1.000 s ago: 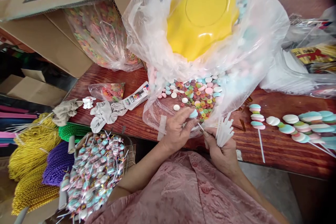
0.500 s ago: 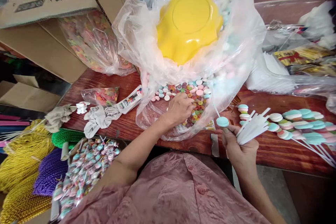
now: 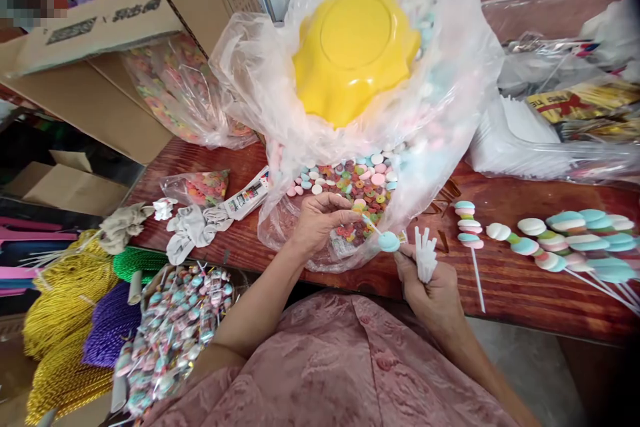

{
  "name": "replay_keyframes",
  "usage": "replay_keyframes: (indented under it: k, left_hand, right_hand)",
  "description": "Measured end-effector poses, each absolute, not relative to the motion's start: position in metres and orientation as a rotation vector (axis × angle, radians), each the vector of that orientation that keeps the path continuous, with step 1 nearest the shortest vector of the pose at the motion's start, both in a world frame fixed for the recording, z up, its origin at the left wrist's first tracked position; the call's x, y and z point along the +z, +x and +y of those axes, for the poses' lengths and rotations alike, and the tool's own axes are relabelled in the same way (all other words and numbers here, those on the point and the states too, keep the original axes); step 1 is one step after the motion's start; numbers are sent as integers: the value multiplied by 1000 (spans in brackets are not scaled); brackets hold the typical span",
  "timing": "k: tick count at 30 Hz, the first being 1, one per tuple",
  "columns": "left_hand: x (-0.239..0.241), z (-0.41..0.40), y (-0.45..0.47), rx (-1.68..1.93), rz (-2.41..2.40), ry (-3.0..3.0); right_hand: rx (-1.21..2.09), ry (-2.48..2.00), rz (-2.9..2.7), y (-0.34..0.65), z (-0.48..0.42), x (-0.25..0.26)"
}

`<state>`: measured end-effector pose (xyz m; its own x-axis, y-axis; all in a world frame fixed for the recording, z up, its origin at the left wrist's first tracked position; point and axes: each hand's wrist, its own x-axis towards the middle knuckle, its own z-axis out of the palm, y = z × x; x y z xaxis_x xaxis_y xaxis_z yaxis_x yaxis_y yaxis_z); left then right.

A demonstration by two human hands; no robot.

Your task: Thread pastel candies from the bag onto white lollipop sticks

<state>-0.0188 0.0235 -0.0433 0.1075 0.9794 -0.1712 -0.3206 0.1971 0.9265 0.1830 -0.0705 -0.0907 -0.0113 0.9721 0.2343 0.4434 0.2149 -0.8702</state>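
Observation:
My right hand (image 3: 434, 287) is closed round a bundle of white sticks (image 3: 425, 255) and also holds one stick with a blue candy disc (image 3: 389, 241) threaded on it. My left hand (image 3: 318, 219) pinches a small ring candy at that stick's tip, just inside the mouth of a clear plastic bag (image 3: 280, 100). The bag lies open on the red-brown wooden table (image 3: 520, 287) and holds loose pastel discs and coloured ring candies (image 3: 357, 187). An upturned yellow bowl (image 3: 353, 50) rests on top of the bag.
Finished candy skewers (image 3: 560, 243) lie on the table to the right. A small bag of rings (image 3: 200, 185), grey cloth gloves (image 3: 193, 225) and a cardboard box (image 3: 115, 47) are at left. Below the table edge are wrapped lollipops (image 3: 175, 330) and gold, green and purple cord bundles (image 3: 65, 307).
My right hand swung back left from the skewer pile with the sticks and the blue disc. My left hand came out of the candy and now meets the stick's tip.

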Motion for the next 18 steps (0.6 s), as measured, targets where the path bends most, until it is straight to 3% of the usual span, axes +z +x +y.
replay_keyframes:
  k: [9,18]
  left_hand:
    - [-57,1,-31,1329,1062,923]
    - [-62,-15,-38,1492,1081,1978]
  right_hand:
    - [535,-1292,-1783,170,-72,-79]
    - [333,-1292,-1954,158,-71,-71]
